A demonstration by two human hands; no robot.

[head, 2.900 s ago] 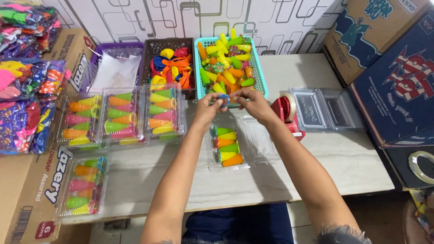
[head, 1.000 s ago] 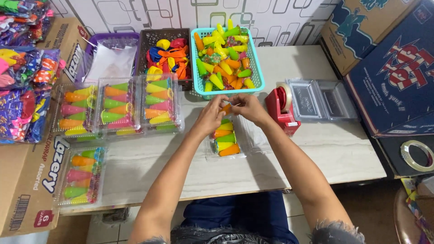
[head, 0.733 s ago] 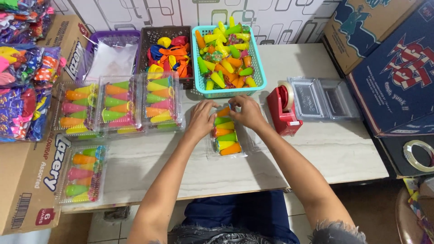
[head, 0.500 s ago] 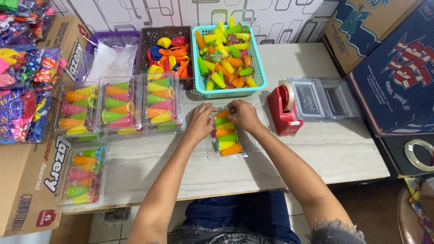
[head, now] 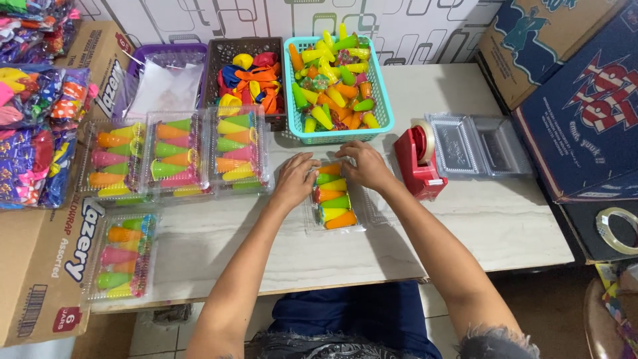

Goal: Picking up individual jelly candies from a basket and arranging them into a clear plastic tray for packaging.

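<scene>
Head view: both hands rested on a clear plastic tray (head: 334, 203) lying at the table's (head: 505, 226) centre, just near of the teal basket (head: 337, 83) of loose cones. Left hand (head: 296, 178) pressed the tray's left edge, fingers curled narrow; right hand (head: 362, 166) covered its far end, fingers flat and close together. Step judged: seating the cones in the tray. Next move would call for another cone or closing the lid. Tray held a column of orange, green and yellow cones (head: 332, 201), lying sideways
</scene>
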